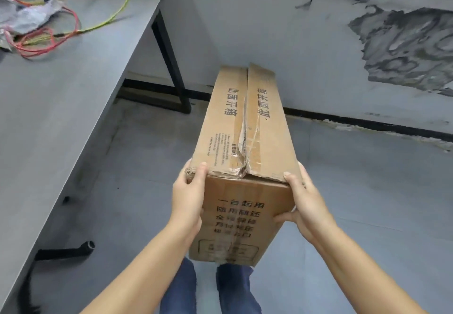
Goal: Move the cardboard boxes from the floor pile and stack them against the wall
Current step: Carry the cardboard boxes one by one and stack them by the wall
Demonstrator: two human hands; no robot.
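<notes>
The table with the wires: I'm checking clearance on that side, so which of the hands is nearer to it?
Left. The left hand grips the cardboard box's left near corner, on the table's side; the right hand holds the box's opposite side, farther away.

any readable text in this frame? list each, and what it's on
"此面开箱": left top flap of the cardboard box.
The same words, upside down: right top flap.
"一台起用" / "随用随还": near end face.
Lines below those, framed label, fine print on left flap: too blurred.

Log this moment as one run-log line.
step: carrying | cardboard box off floor | left hand grips near-left corner | right hand grips near-right corner | wall ahead
</notes>
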